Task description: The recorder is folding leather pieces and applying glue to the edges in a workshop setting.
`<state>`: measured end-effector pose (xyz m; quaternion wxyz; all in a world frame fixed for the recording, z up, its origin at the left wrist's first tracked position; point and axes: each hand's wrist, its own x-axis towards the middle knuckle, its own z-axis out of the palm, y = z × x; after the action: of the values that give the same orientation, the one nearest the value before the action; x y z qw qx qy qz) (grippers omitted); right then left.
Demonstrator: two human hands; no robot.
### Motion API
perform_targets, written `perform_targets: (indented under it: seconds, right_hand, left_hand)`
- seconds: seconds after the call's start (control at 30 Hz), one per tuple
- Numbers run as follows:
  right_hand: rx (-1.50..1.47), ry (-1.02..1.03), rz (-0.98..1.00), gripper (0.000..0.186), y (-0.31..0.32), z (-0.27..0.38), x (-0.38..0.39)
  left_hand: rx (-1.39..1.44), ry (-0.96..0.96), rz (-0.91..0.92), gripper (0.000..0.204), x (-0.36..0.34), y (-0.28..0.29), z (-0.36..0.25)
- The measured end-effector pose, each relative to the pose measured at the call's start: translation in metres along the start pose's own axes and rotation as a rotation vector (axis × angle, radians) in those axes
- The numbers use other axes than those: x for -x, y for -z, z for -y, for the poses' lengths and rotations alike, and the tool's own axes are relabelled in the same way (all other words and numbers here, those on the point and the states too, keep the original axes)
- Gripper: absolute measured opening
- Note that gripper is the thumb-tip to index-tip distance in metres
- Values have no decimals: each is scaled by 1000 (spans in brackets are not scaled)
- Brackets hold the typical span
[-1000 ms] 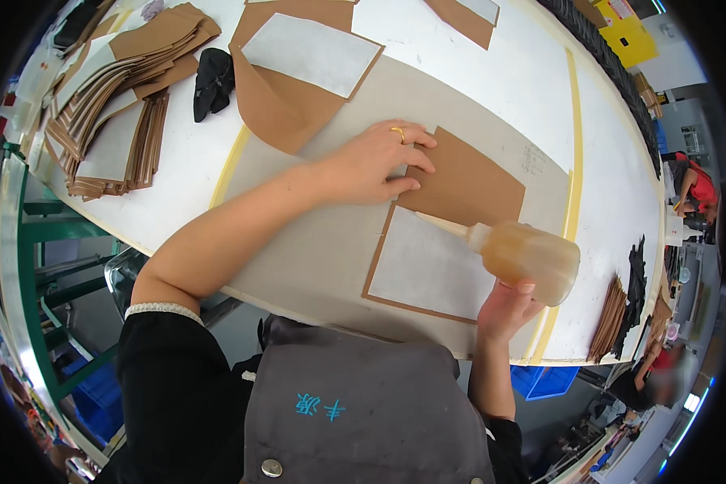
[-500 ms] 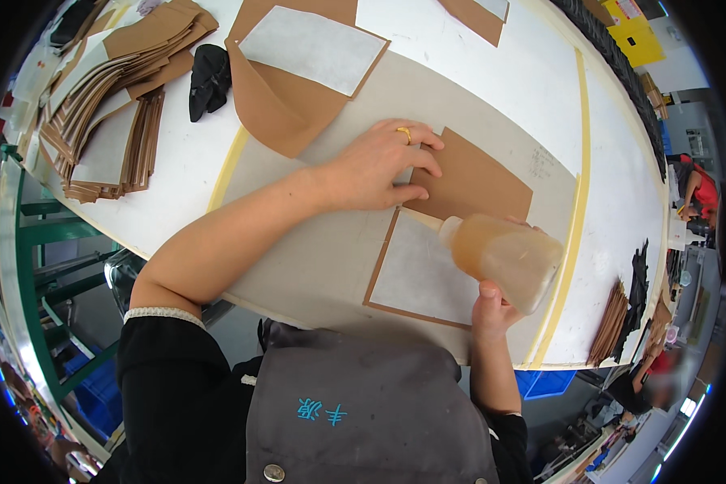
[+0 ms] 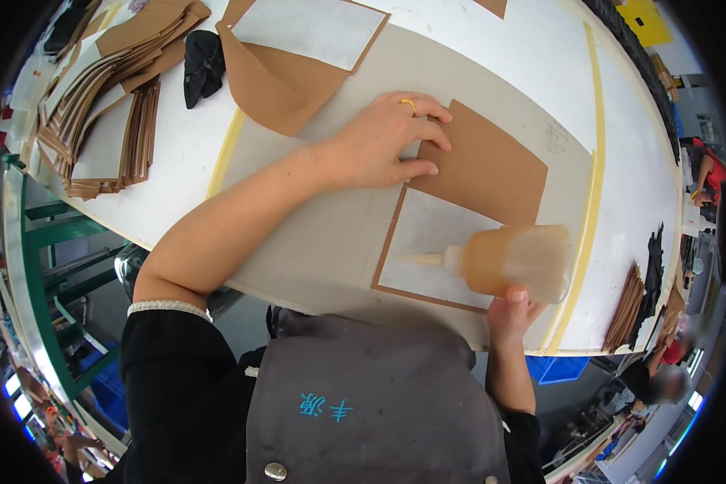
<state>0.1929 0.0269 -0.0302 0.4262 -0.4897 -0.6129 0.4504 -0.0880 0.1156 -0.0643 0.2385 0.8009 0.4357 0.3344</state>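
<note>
My left hand point(image 3: 403, 141) rests with fingers apart on the left edge of a flat brown panel point(image 3: 488, 165); a ring is on one finger. In my right hand point(image 3: 515, 315) is a squeeze bottle point(image 3: 508, 262) of amber liquid, tilted on its side with its narrow nozzle toward the left. Under the nozzle lies a white-faced piece with a brown border point(image 3: 427, 222), its upper edge against the brown panel. Whether the nozzle tip touches the white face, I cannot tell. The fingers behind the bottle are mostly hidden.
A large brown piece with a white patch point(image 3: 306, 32) lies at the far side. On the left are a fanned stack of brown and white pieces point(image 3: 105, 105) and a black bundle point(image 3: 203, 68). Brown strips point(image 3: 623, 310) lie at the right edge. Yellow tape point(image 3: 593, 185) lines the table.
The bottle has moved toward me, its nozzle going from the upper edge of the white-faced piece to lower over its face. My left hand stays on the brown panel. The view has shifted slightly.
</note>
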Motion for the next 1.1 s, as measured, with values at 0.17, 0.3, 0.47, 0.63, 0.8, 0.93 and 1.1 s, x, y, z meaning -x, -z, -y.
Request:
perform_targets:
  seconds: [0.17,0.3,0.47,0.63,0.8,0.93,1.1]
  right_hand:
    - [-164,-75,-13,70,1,1,9]
    - [-584,-201,-363,66,16,-4,-15]
    - [-966,-85,-449,52,99,-20,-73]
    - [-983,-95,-609,52,120,-41,-75]
    - [-1041,-127,-595,55,120,-45,-75]
    - [-1095,-165,-562,53,124,-44,-80]
    - [-1169,-175,-592,50,124,-37,-84]
  left_hand:
    - [-32,-41,-26,25,-4,0,-1]
    - [-41,-65,-1,26,-10,2,-5]
    - [-144,-3,36,24,-40,-10,-22]
    - [-151,43,49,23,-79,-35,-33]
    - [-191,297,378,14,-103,-28,-49]
    - [-160,36,157,12,-96,-37,-44]
    - [125,295,309,33,-87,-23,-60]
